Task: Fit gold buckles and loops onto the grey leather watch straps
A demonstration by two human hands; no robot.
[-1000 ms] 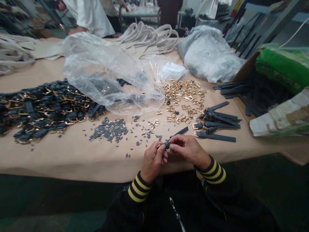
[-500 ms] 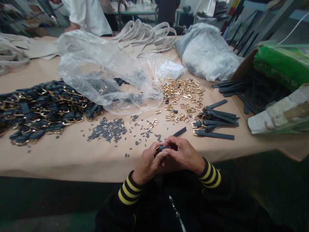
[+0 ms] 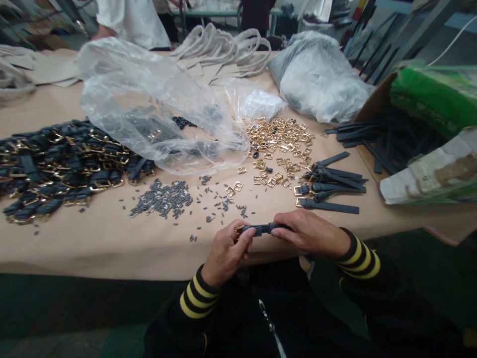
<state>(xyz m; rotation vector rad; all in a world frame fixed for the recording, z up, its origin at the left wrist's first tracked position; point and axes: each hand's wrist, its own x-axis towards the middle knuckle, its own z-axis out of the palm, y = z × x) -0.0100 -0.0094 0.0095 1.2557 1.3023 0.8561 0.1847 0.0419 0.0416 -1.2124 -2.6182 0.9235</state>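
A dark grey buckle strap (image 3: 264,228) is stretched level between my two hands over the table's front edge. My left hand (image 3: 231,247) pinches its buckle end, where a bit of gold metal shows. My right hand (image 3: 307,231) is closed round the other end, whose tip is hidden in the fingers. Just beyond the hands lie small dark loops (image 3: 162,199), heaped to the left and scattered toward the middle. Gold buckles (image 3: 279,136) are piled farther back. Several straps with buckles fitted (image 3: 328,188) lie to the right of my right hand.
A large heap of buckled straps (image 3: 55,169) covers the left side. A clear plastic bag (image 3: 149,99) spreads across the middle, and a stuffed bag (image 3: 320,79) stands behind. At right, a carton (image 3: 428,169) holds loose straps. A person in white (image 3: 132,22) stands across the table.
My right hand has moved right, away from my left, so more of the strap shows between them. My left hand keeps its grip on the buckle end. The view has shifted slightly.
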